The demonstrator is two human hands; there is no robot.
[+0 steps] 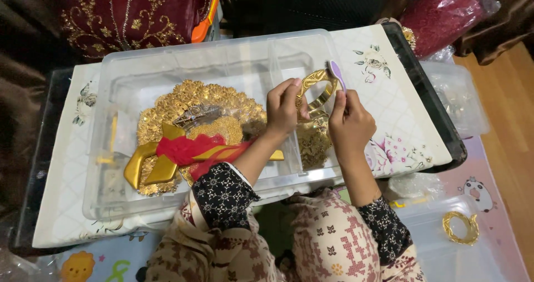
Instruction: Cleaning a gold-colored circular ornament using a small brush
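My left hand (282, 108) pinches a curved gold ribbon piece (318, 87) over a clear plastic box (139, 65). My right hand (349, 125) holds a small tool with a purple handle (336, 73) against the same gold piece. Below the hands, in the box's right compartment, lies a heap of gold trimmings (313, 143). The larger left compartment holds a round gold floral ornament (194, 101) with a gold bow (150, 168) and red mesh ribbon (192, 147) laid on it.
The box rests on a white floral-printed board (400, 143) over a black tray (439, 120). Maroon gold-embroidered fabric (128, 15) lies behind. At the right are clear plastic bags (459, 93), a lid and a gold ring-shaped piece (460, 228). Wooden floor (512, 120) shows at far right.
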